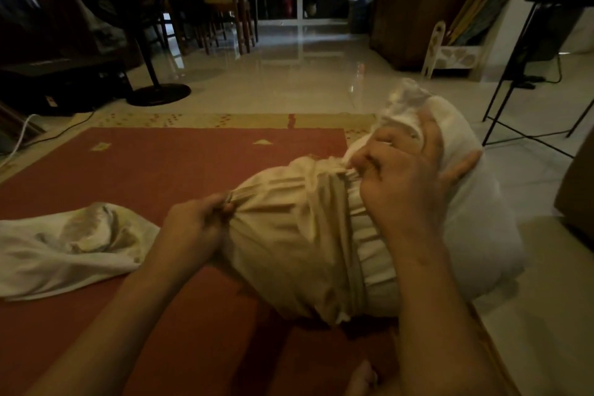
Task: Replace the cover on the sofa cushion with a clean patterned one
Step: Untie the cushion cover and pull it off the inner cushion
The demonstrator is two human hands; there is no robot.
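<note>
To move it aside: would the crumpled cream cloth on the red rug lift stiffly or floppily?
Probably floppy: the crumpled cream cloth lies in soft folds on the red rug. Likely light, as it looks thin and flattened.

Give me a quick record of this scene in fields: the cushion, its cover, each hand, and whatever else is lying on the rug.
cushion: white, right part bare
cover: plain beige, bunched over the cushion's left part
left hand: grips the cover's gathered left end
right hand: pinches the cover's ruffled edge on the cushion
loose cloth: pale, crumpled, left of the hands
rug: red, beige border, under cover and cloth
</note>
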